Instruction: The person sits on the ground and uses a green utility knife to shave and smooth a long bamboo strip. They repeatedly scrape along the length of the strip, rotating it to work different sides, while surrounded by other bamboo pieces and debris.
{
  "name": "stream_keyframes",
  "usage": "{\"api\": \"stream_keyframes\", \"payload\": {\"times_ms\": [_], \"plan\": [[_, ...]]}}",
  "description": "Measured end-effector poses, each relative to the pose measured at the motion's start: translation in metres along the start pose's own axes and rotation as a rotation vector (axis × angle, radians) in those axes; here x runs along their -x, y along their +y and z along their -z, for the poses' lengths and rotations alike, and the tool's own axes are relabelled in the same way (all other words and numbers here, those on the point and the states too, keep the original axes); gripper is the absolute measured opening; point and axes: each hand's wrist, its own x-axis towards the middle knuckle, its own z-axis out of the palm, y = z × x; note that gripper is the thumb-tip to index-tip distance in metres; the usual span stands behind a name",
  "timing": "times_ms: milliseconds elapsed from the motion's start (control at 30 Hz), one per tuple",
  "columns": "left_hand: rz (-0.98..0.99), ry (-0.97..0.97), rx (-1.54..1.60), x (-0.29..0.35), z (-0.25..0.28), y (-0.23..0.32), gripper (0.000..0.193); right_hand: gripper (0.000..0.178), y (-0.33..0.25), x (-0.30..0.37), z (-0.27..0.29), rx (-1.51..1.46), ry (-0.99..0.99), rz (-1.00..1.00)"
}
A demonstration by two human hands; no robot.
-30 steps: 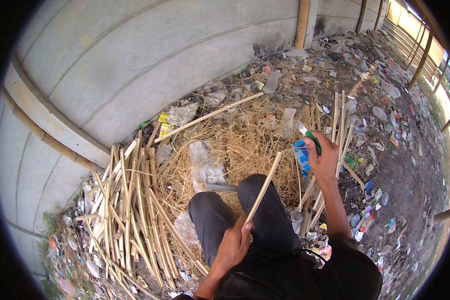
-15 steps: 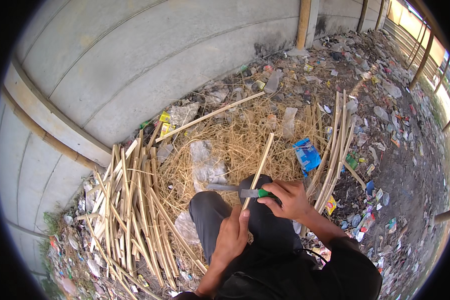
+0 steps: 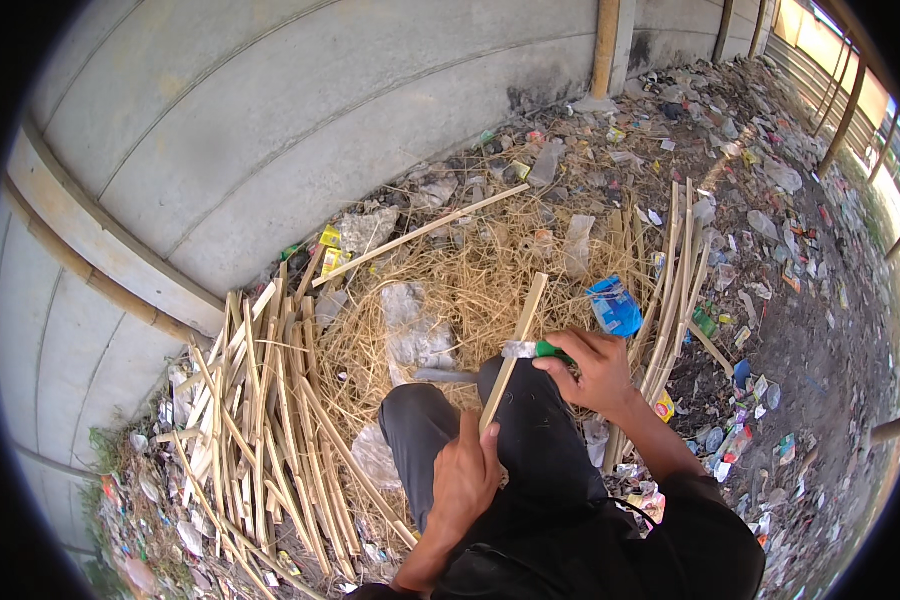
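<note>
"What's in your left hand?"

"A pale wooden strip (image 3: pixel 502 388). My left hand (image 3: pixel 465 472) is closed round its lower end, thumb along it, on the near side of the straw heap (image 3: pixel 495 285). From there it slants up over my right thigh, its free end showing against the straw."

"And the right?"

"My right hand (image 3: pixel 594 372) is wrapped around the green handle of a knife (image 3: pixel 543 349), at the near right of the straw heap. The blade overlaps the strip above my left hand; whether it bites into the wood, I can't tell."

"Where are the other strips?"

"A big jumble of strips (image 3: pixel 260 425) lies left of the straw heap. A smaller bunch (image 3: pixel 680 290) runs along its right side, and a single long strip (image 3: pixel 420 236) lies along its far edge."

"What else is close by?"

"A crumpled blue packet (image 3: pixel 616 306) sits at the heap's right edge, near my right hand. Some cloudy plastic (image 3: pixel 417 325) rests on its left part. My knees (image 3: pixel 413 425) are at its near side, and beyond it stands a grey wall (image 3: pixel 370 110)."
</note>
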Motion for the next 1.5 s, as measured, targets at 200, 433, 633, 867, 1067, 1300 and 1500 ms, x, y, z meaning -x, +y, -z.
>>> {"api": "stream_keyframes", "payload": {"times_ms": [200, 433, 633, 867, 1067, 1300, 1500], "plan": [[0.003, -0.073, 0.011, 0.028, -0.003, -0.014, 0.029, 0.023, 0.06, -0.026, 0.039, 0.099, 0.207, -0.269], [0.048, -0.057, 0.001, 0.012, 0.006, -0.008, 0.034, 0.026, 0.01, 0.004, 0.011, -0.083, 0.001, -0.03], [-0.017, -0.029, 0.02, 0.003, 0.0, -0.005, 0.035, 0.028, -0.024, 0.021, -0.004, -0.149, -0.149, 0.017], [-0.05, 0.067, -0.098, 0.0, -0.005, 0.001, 0.035, 0.029, -0.034, 0.022, -0.008, -0.15, -0.199, 0.009], [-0.013, 0.036, -0.127, 0.0, -0.001, 0.002, 0.036, 0.026, -0.021, 0.017, -0.007, -0.1, -0.106, -0.025], [0.067, -0.104, -0.12, 0.019, -0.001, -0.011, 0.038, 0.026, 0.05, -0.008, 0.014, 0.074, 0.132, -0.195], [0.024, -0.179, 0.213, 0.018, 0.006, -0.024, 0.05, 0.026, 0.056, -0.008, 0.03, -0.019, 0.215, -0.263]]}}
